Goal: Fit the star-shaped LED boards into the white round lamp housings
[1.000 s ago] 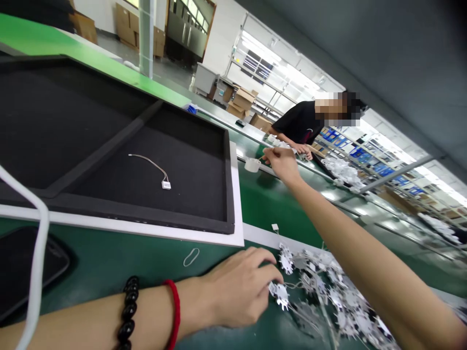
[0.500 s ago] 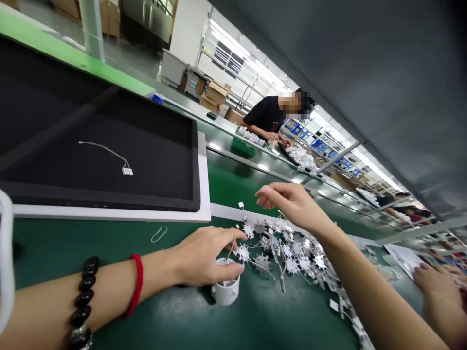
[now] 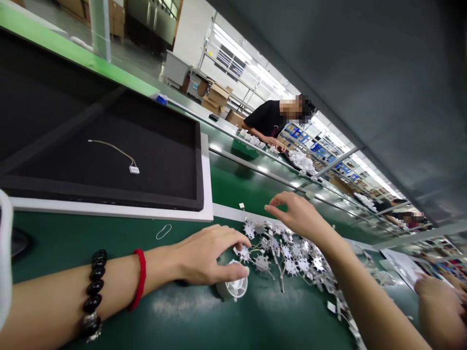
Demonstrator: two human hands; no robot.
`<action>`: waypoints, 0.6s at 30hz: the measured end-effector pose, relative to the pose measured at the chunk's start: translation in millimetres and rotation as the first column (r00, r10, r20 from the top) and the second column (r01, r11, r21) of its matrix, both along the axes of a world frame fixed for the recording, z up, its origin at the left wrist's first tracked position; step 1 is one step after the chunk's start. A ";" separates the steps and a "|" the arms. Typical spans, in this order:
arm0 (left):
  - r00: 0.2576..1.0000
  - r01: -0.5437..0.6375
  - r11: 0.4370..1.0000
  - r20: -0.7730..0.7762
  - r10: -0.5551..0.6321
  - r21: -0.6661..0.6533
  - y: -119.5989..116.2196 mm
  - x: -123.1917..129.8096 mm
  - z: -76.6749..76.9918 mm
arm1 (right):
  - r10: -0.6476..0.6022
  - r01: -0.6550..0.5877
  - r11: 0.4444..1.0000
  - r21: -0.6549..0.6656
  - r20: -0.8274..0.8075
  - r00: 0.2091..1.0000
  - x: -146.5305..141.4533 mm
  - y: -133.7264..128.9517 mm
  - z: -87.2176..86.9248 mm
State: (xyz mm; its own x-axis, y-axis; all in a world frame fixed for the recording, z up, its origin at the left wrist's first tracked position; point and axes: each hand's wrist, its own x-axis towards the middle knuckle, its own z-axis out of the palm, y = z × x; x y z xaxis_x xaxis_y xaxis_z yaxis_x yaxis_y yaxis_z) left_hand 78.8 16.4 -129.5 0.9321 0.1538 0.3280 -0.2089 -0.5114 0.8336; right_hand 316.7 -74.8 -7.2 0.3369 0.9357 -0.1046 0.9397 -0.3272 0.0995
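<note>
My left hand (image 3: 213,255) reaches over a round white plastic housing (image 3: 230,289), thumb across its rim and index finger held apart from the thumb. The housing tilts, its ribbed opening facing right and towards me. Any contact under the palm is hidden. My right hand (image 3: 297,216) hovers bent at the wrist above the far side of a heap of small white cog-shaped boards with wires (image 3: 288,253). Its thumb and index finger are parted, with nothing visible between them; the other fingers are partly hidden.
A black tray (image 3: 164,194) at the left holds a wired white connector (image 3: 134,170). A loop of thin white band (image 3: 163,232) lies on the green table. A co-worker (image 3: 268,116) works across the line. Another person's blurred hand (image 3: 438,306) is at the right edge.
The housing has gone from upright to tilted. A thin yellowish wire seen by my left fingers no longer shows. My right thumb and index finger have parted, and that hand sits slightly lower right.
</note>
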 end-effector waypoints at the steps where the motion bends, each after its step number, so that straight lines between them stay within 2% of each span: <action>1: 1.000 0.002 1.000 0.005 -0.002 -0.004 -0.2 0.1 -0.3 | 0.021 -0.020 0.999 -0.026 0.024 1.000 -2.4 -3.8 1.5; 6: 1.000 -0.001 1.000 0.020 0.001 -0.010 0.0 -0.1 -0.2 | 0.109 -0.092 0.984 -0.152 0.109 0.988 -10.2 -12.1 -12.9; 10: 1.000 -0.024 1.000 0.016 0.024 -0.002 0.8 0.0 0.3 | 0.120 -0.096 0.984 -0.147 0.164 0.979 -9.2 -16.0 -20.8; 13: 0.999 -0.045 0.999 0.015 0.045 0.000 1.1 0.3 0.9 | 0.093 -0.082 0.994 -0.069 0.180 0.979 -7.8 -25.0 -10.8; 18: 0.997 -0.070 0.997 0.023 0.071 -0.016 0.8 0.5 1.4 | -0.017 -0.003 0.993 0.117 0.169 0.985 -12.2 -48.5 23.3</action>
